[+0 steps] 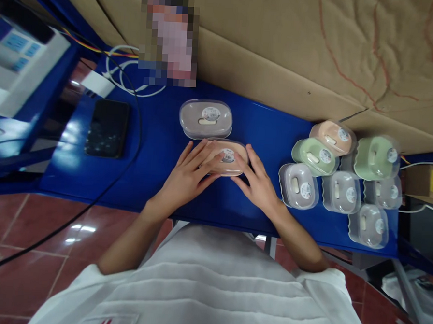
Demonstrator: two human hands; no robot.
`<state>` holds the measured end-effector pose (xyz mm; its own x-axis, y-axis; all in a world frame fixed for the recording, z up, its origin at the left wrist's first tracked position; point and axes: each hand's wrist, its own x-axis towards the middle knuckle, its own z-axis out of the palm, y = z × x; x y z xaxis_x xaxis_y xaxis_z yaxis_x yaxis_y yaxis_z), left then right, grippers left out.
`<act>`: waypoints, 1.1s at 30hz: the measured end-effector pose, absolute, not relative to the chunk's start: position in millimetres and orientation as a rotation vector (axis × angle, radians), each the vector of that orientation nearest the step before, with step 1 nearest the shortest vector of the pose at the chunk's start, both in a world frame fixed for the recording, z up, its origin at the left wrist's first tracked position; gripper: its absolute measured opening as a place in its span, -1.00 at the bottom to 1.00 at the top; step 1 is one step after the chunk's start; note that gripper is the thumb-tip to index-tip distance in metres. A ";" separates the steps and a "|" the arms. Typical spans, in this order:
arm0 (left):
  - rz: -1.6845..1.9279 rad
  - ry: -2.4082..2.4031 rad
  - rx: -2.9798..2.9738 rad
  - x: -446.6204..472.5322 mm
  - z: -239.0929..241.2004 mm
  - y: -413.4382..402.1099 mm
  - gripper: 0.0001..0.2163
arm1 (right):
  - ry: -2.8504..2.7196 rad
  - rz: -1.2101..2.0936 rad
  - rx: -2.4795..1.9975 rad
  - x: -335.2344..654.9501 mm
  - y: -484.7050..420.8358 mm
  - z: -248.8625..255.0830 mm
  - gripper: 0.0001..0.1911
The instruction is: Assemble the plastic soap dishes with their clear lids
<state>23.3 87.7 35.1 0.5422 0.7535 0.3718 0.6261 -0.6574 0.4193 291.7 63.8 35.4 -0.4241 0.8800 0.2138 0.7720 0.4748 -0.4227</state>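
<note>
A peach-coloured soap-box-like container [234, 168] with a clear lid and a round printed sticker lies on the blue table in front of me. My left hand [192, 173] rests on its left side, fingers spread over the lid. On its right side lies my right hand [255, 178], also with fingers apart, fingertips on the lid and edge. Both thumbs are at the near edge. Just beyond stands a similar greyish container [190, 116] with a clear lid, a sticker and a small cream tab.
Several lidded containers in grey, green [371, 163] and peach [325, 134] stand grouped at the right. At the left lie a black phone [107, 128], a white charger [97, 84] and a black cable [140, 124]. Brown cardboard [258, 62] walls the back of the blue table [159, 144].
</note>
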 end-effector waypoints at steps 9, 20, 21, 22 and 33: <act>0.790 1.147 2.574 17.6 29.3 78.7 -0.29 | -2.390 0.348 -1.371 292.2 65.2 36.6 -0.33; 0.854 1.155 2.574 18.7 26.2 77.5 -0.35 | -2.375 0.302 -1.354 288.8 63.9 35.6 -0.43; 0.857 1.156 2.578 19.0 27.8 77.8 -0.37 | -2.380 0.293 -1.372 287.8 63.9 37.3 -0.44; 0.863 1.159 2.581 19.4 29.4 78.1 -0.39 | -2.390 0.284 -1.395 286.9 63.6 40.2 -0.43; 0.702 1.117 2.765 61.7 56.0 92.2 -0.57 | -1.953 -0.121 -1.823 346.3 -7.2 82.6 -0.46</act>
